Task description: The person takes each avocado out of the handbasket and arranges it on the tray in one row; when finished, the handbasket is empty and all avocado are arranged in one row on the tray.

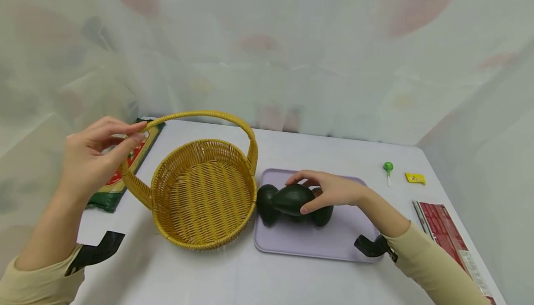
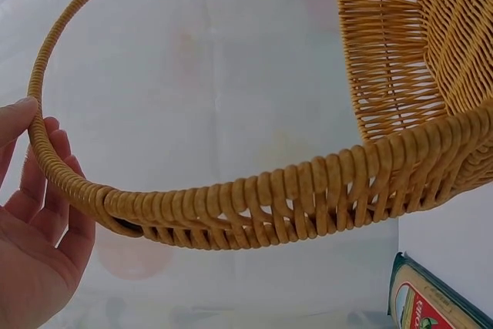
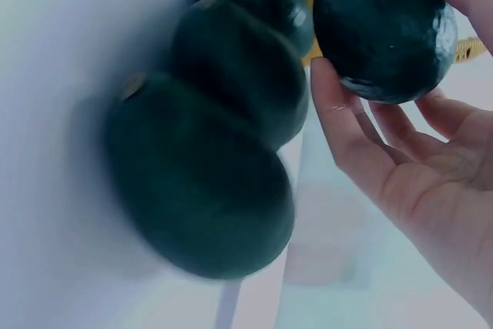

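Note:
My left hand [image 1: 93, 149] pinches the handle of a yellow-brown woven basket [image 1: 204, 203] between thumb and fingers, at the handle's left side. The handle arches upright and the woven floor of the basket shows. In my right hand [image 1: 331, 189] is a dark green avocado [image 1: 293, 199], gripped between thumb and fingertips. It is held above the other avocados [image 1: 267, 205] on a pale lilac tray [image 1: 350, 235]. Three of these lie in a row in the right wrist view, the nearest avocado [image 3: 200, 182] with its stem end showing.
A green and tan packet [image 1: 107, 197] lies left of the basket, partly behind my left hand. Right of the tray are a green lollipop [image 1: 388, 166], a small yellow wrapper [image 1: 415, 178] and a red packet [image 1: 444, 228]. A pale patterned curtain [image 1: 292, 54] hangs behind the white table.

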`<state>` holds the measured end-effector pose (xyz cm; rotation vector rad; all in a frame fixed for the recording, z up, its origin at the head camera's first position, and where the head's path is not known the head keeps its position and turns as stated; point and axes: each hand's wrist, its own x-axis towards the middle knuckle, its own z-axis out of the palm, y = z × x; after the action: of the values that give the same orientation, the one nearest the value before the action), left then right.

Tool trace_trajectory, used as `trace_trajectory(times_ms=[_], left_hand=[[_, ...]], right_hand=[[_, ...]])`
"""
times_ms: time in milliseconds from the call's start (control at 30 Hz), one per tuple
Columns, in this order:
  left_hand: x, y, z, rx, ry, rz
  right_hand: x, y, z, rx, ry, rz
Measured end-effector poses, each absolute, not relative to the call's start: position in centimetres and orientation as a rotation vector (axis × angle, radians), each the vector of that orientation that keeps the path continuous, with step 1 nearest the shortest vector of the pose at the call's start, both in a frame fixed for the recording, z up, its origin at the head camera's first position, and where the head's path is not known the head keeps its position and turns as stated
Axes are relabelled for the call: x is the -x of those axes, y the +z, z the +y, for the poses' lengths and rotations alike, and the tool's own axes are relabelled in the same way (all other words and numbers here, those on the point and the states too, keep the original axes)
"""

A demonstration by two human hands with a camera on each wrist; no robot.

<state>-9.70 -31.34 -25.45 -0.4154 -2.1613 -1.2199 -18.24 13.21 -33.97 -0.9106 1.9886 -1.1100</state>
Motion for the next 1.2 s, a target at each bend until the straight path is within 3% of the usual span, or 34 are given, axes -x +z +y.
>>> trace_trajectory(times_ms=[667,1200], left_hand=[[9.4,-25.4,-31.5,0.358,-1.221,-2.194],[9.4,-25.2,-31.2,0.326,-1.239,-2.201]], right_hand=[[16.8,-36.2,21.5,0.627,-1.433,2.023],[15.4,-37.9,24.7,0.365,-1.644,1.811]])
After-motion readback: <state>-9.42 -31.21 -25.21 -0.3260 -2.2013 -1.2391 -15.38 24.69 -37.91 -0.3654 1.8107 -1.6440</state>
